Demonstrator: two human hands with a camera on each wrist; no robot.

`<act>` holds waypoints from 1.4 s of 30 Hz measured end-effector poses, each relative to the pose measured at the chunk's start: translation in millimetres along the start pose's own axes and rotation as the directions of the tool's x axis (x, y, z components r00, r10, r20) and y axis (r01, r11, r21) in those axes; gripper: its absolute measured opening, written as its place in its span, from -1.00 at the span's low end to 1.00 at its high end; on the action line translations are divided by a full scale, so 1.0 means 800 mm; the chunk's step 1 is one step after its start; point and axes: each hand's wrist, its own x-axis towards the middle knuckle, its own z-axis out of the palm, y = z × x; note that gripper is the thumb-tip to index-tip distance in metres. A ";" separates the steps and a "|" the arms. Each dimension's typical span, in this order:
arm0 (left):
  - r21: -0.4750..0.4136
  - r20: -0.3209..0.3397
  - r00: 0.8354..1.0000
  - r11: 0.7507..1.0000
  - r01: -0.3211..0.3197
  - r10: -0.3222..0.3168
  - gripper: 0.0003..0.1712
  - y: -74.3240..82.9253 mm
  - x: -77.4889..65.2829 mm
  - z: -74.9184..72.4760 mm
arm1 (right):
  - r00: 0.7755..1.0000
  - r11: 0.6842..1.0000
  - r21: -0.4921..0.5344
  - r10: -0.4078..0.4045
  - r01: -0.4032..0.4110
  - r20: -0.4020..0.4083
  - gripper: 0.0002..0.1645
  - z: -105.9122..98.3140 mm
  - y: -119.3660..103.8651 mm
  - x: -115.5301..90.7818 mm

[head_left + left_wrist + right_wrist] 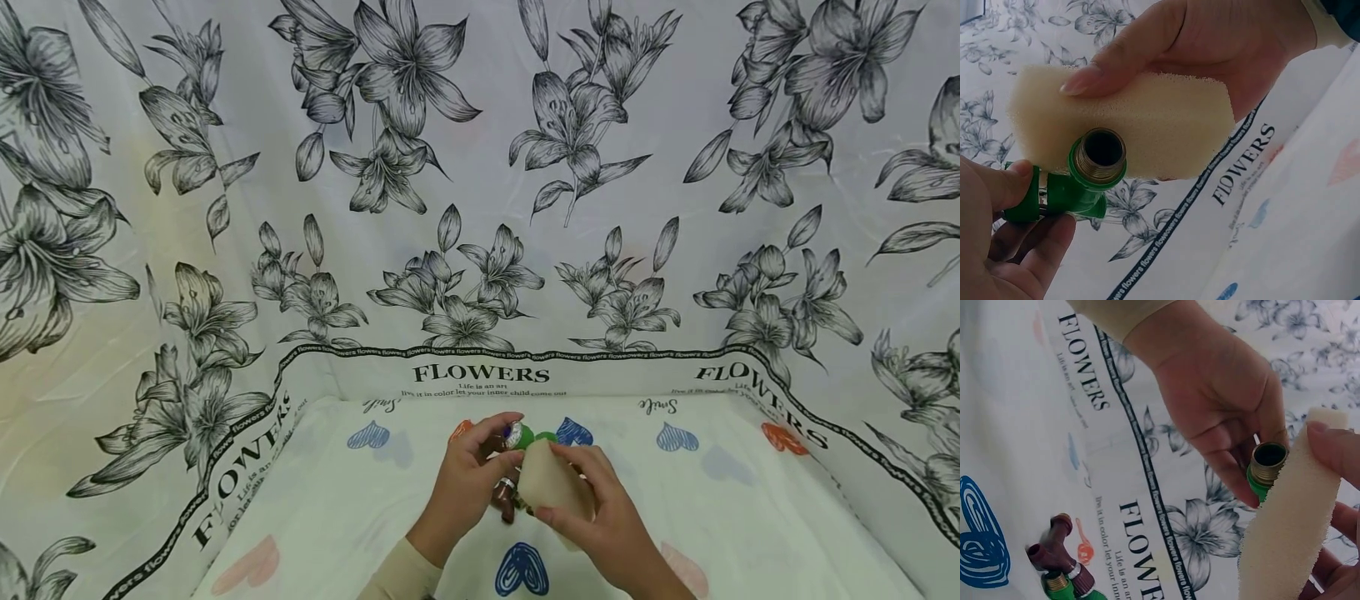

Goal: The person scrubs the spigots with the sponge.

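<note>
My left hand [467, 482] pinches a green plastic water tap [1082, 194] by one end, thumb on one side and fingers on the other. The brass threaded mouth of this tap faces the left wrist camera. My right hand [603, 521] grips a cream block sponge [1129, 125], thumb along one face. In the left wrist view the sponge lies behind the threaded mouth, overlapping the tap. From the right wrist view, the sponge [1291, 519] hides most of the green tap body, leaving the threaded end [1267, 464] showing beside the left fingers.
On the heart-printed white cloth [360, 517], below the hands, lies a maroon tap [1057, 544]. Beside it is another green piece with a brass thread [1057, 584], partly cut off. A flower-printed sheet [480, 183] rises at the back and sides.
</note>
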 end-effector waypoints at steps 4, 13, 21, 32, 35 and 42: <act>-0.018 0.005 1.000 1.000 -0.003 0.003 -0.46 0.002 -0.003 0.000 | 1.000 1.000 -0.020 0.021 -0.021 -0.019 -0.16 -0.001 0.001 0.002; -0.073 0.097 0.995 0.997 0.030 -0.022 -0.48 0.008 -0.012 0.006 | 0.990 0.984 -0.165 0.049 -0.071 -0.133 -0.16 -0.021 0.011 0.010; -0.074 0.104 0.995 0.997 0.015 -0.007 -0.47 0.005 -0.014 0.010 | 0.979 0.980 -0.110 0.151 -0.167 -0.135 -0.13 -0.022 0.006 0.007; -0.051 0.050 0.997 0.997 0.062 -0.059 -0.49 0.001 -0.014 0.005 | 0.988 0.991 -0.020 0.131 -0.133 -0.078 -0.17 0.002 0.000 -0.008; -0.039 0.016 0.997 0.997 0.073 -0.073 -0.49 0.000 -0.011 0.004 | 0.992 0.993 -0.011 0.118 -0.119 -0.049 -0.17 0.007 -0.003 -0.011; -0.009 -0.039 0.997 0.998 0.068 -0.069 -0.49 0.000 -0.007 0.003 | 0.996 0.996 -0.037 0.085 -0.085 -0.001 -0.17 0.014 -0.004 -0.012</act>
